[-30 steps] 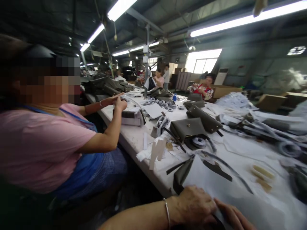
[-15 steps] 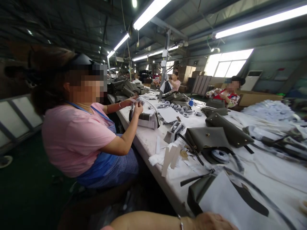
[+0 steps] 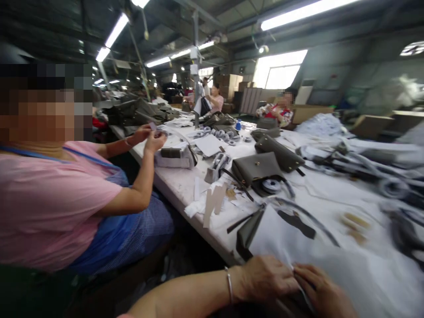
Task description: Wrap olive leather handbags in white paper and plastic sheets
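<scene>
White paper sheet (image 3: 298, 247), large, lying over an olive-grey bag (image 3: 249, 229) at the near edge of the work table (image 3: 179, 183); the bag's dark flap and strap (image 3: 306, 221) show past the sheet's left and upper borders.

Left hand (image 3: 265, 279): mine, bracelet at the wrist, resting on the sheet's near corner, fingertips drawn together on the paper edge. Right hand (image 3: 323, 292): mine, low at the frame's bottom, fingers closed toward the left hand's, both meeting on the same edge of the sheet. The pinch point sits between the two hands; the rest of the sheet spreads away from it, up and to the right across the table. Whether anything besides paper is caught in the pinch, I cannot tell; that corner is blurred.

Beyond the sheet: second olive bag (image 3: 256, 170) with a tape roll (image 3: 270, 184) lying just in front of it; third bag (image 3: 281, 153) further back. Cardboard strips (image 3: 213, 201) stand near the table edge, left of my bag.

Co-worker in a pink shirt (image 3: 49, 203) and blue apron, seated at my left, both hands raised over a grey bag (image 3: 175, 157). More people sit at the far end of the table.
</scene>
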A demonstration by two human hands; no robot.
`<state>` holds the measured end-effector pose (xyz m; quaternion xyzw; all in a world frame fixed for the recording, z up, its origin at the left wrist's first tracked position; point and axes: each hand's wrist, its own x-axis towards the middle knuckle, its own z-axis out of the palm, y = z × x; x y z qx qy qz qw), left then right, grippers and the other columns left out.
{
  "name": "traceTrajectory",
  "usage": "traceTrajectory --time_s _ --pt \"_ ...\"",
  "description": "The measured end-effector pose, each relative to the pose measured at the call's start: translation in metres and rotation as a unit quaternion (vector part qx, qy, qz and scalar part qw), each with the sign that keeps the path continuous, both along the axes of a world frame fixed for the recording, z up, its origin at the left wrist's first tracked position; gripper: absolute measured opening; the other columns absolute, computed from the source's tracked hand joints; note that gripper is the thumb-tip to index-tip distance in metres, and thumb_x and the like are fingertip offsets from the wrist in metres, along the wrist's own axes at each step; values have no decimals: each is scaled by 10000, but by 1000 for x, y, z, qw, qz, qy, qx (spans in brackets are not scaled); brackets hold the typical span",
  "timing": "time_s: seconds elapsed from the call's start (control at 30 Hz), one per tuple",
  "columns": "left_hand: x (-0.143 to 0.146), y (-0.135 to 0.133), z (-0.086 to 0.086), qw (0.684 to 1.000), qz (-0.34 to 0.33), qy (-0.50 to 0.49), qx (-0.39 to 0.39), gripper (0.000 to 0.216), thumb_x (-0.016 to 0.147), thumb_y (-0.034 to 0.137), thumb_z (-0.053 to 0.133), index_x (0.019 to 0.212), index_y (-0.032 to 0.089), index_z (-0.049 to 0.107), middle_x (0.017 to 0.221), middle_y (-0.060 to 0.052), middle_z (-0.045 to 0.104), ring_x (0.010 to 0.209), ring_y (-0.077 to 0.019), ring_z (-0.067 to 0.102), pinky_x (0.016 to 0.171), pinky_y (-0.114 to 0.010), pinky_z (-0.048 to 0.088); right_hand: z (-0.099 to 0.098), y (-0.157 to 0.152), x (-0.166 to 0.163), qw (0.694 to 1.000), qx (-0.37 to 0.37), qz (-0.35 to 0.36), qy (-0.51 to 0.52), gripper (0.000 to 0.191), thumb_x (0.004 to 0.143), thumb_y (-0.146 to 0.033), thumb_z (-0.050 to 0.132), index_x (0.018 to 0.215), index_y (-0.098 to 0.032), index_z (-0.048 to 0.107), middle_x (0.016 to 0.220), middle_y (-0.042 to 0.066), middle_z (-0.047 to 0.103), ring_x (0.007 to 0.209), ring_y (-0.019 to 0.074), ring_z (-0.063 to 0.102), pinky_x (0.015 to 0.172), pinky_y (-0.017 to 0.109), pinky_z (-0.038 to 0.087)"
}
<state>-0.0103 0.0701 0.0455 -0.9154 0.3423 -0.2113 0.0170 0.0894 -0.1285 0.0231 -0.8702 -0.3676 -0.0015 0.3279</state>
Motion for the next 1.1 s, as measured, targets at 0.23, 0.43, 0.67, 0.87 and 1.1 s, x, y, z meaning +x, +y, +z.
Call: traceTrajectory --time_s 0.23,0.43,0.67,0.87,1.1 --pt "3 3 1 991 -31 61 -115 134 984 180 440 957 134 563 948 -53 643 883 -171 600 818 -271 460 27 9 -21 999 22 -6 28 269 875 -367 517 861 -267 765 935 60 740 897 225 691 845 358 558" --pt "0 6 -2 987 -34 88 -129 153 969 137 412 955 139 564 917 -63 640 903 -182 600 840 -286 461 17 3 -25 999 33 -20 -11 308 923 -376 495 1082 -241 721 1125 81 708 1045 229 658 940 382 526" --pt "5 -4 32 973 54 194 -114 186 991 260 428 961 152 576 902 -64 661 836 -186 641 748 -288 508 24 3 -24 979 -181 41 -84 424 970 -370 433 1367 -259 532 1439 67 511 1390 267 379 1163 553 241" --pt "26 -17 29 969 139 198 -53 227 938 150 428 1137 119 532 1057 -119 624 954 -243 619 762 -338 532 64 5 -5 961 -255 84 62 513 886 -304 531 1395 -255 504 1508 76 416 1399 272 363 1152 493 267" --pt "40 -14 32 959 123 257 -6 249 893 112 453 1087 78 604 1105 -173 643 1021 -276 613 857 -370 518 87 55 28 975 -202 -77 59 275 867 -176 468 905 -204 739 953 81 739 907 211 664 810 287 459"
